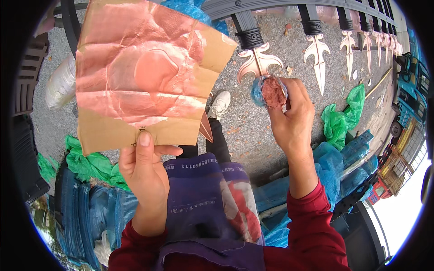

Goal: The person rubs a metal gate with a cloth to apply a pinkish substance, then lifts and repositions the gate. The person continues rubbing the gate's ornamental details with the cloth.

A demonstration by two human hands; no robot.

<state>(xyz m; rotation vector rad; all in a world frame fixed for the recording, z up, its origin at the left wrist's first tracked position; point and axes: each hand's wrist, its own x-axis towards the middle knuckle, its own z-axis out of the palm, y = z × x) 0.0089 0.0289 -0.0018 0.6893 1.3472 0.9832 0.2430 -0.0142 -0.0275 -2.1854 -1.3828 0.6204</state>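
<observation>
My left hand (147, 171) pinches the lower edge of a creased cardboard sheet (101, 133), thumb on top and fingers beneath. Glossy copper-pink paint (156, 70) coats most of the sheet and pools near its middle. In my right hand (294, 113) is a paint-covered wad (273, 92), wrapped in blue film round its side, its rough pinkish face toward me. The wad is held over the lower part of a spear-shaped fence finial (258, 58) and hides its tip. More finials (318, 61) in copper and pale pink line the dark metal railing (289, 3) to the right.
Green plastic (346, 115) lies at right, with more green sheeting (92, 162) at left. Blue-wrapped bundles (97, 212) flank me. A wrapped white roll (62, 83) stands at far left. My shoe (220, 103) rests on grey ground. Blue vehicles (413, 97) stand at far right.
</observation>
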